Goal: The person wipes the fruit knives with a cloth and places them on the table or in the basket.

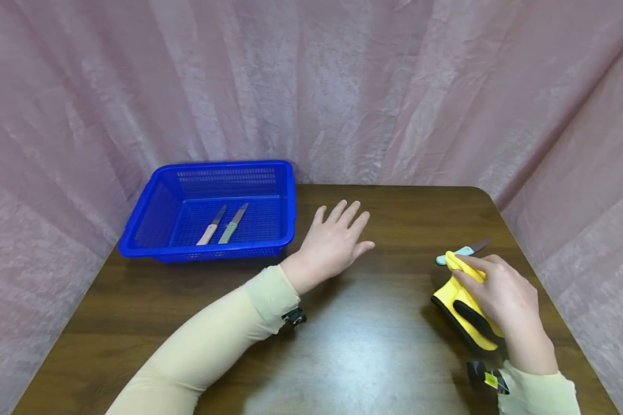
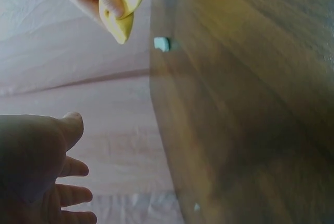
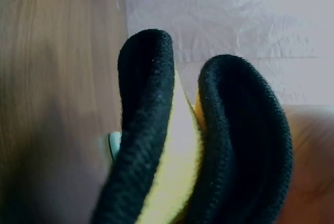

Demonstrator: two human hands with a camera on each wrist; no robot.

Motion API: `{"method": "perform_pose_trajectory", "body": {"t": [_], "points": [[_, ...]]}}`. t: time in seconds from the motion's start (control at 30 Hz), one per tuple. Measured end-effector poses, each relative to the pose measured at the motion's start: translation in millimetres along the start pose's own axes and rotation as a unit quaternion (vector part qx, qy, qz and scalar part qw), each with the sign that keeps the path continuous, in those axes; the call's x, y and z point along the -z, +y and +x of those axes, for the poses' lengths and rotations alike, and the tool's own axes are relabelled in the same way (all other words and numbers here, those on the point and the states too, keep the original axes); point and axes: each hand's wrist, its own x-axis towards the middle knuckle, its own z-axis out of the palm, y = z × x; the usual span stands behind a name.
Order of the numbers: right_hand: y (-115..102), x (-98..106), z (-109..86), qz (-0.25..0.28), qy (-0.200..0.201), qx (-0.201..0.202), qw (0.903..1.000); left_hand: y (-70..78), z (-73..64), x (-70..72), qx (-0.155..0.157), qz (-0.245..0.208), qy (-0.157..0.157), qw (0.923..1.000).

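My right hand [image 1: 506,291] pinches a yellow cloth item with black edging [image 1: 459,291] between thumb and fingers, above the table's right side. Two dark, black-rimmed openings of this cloth item [image 3: 175,172] fill much of the right wrist view; its exact kind is unclear. Just beyond it lies a small knife with a light blue handle [image 1: 465,251], partly covered by the cloth in the head view. My left hand [image 1: 334,239], fingers spread, is over the middle of the table and holds nothing.
A blue plastic basket [image 1: 285,230] stands at the back left. Inside it lie a pink-handled knife [image 1: 207,233] and a green-handled knife [image 1: 229,231]. The brown wooden table [image 1: 394,207] ends at a pink curtain [image 1: 342,98] behind and on the right.
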Motion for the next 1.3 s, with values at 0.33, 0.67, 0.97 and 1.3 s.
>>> {"method": "perform_pose_trajectory", "body": {"t": [0.33, 0.67, 0.97, 1.3], "points": [[3, -1, -2.6, 0.003, 0.003, -0.015, 0.9999, 18.3, 11.2, -15.4, -0.014, -0.011, -0.035, 0.9992], [12, 1, -8.1, 0.011, 0.002, -0.027, 0.9996, 40.1, 22.1, -26.1, -0.023, -0.015, -0.074, 0.9969], [16, 3, -13.4, 0.009, -0.007, -0.05, 0.9987, 63.1, 28.1, -36.4, -0.056, -0.031, -0.093, 0.9936], [17, 3, -17.2, 0.004, -0.01, -0.06, 0.9982, 84.9, 33.9, -52.9, -0.071, -0.029, -0.109, 0.9911]]}}
